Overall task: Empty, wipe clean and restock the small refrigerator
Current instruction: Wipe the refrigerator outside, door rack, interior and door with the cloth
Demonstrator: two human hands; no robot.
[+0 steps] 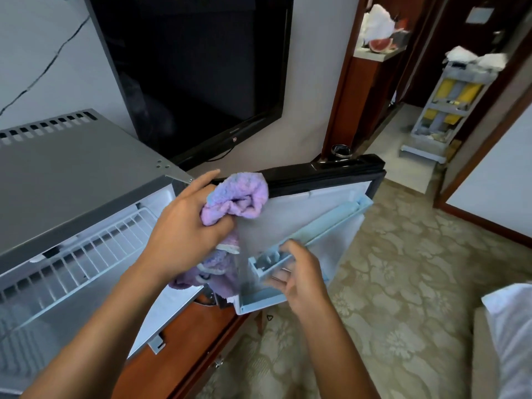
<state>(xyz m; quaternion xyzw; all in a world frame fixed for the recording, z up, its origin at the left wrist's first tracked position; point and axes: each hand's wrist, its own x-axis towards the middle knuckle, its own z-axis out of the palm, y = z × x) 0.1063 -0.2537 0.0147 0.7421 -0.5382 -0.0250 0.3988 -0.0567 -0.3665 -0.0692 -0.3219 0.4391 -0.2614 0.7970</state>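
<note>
The small grey refrigerator stands at the left with its door swung open to the right. Inside it a white wire shelf shows. My left hand grips a bunched purple cloth and holds it against the inner face of the door, near the top seal. My right hand grips the near end of the pale blue door shelf, fingers curled round its edge. The lower part of the cloth hangs down behind my left wrist.
A black television hangs on the wall behind the refrigerator. The refrigerator sits on a brown wooden cabinet. Patterned carpet lies to the right. A cleaning cart stands in the doorway at the back right. White bedding is at the right edge.
</note>
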